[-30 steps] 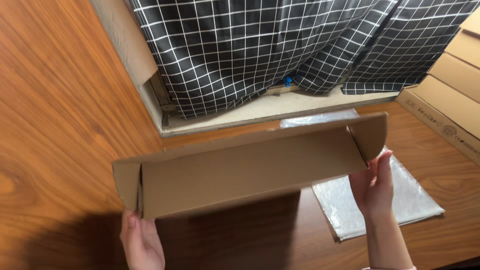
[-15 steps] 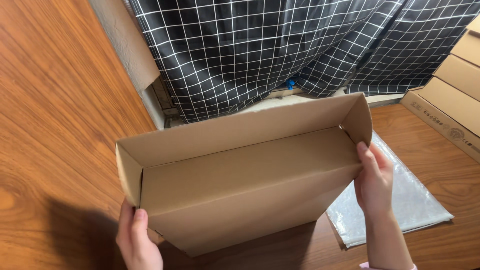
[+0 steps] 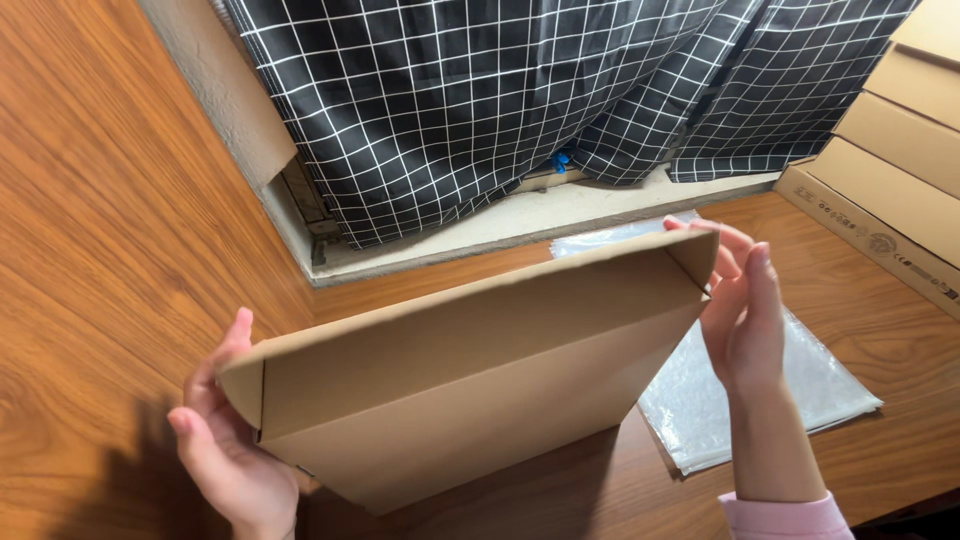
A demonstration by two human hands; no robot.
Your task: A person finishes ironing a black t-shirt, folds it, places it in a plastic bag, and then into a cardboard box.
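Observation:
A flat brown cardboard box is held up over the wooden floor, its long side facing me. My left hand cups its left end, thumb and fingers wrapped round the corner. At the right end my right hand presses its palm and spread fingers against the end flap. The box's inside is hidden; I see only its outer face and top edge.
A clear plastic bag lies flat on the wooden floor under the box's right end. A black curtain with a white grid hangs at the back over a pale sill. Stacked cardboard boxes stand at the right.
The box has been turned so its open inside no longer faces me. Both hands shifted on its ends; my right hand now presses flat against the right flap.

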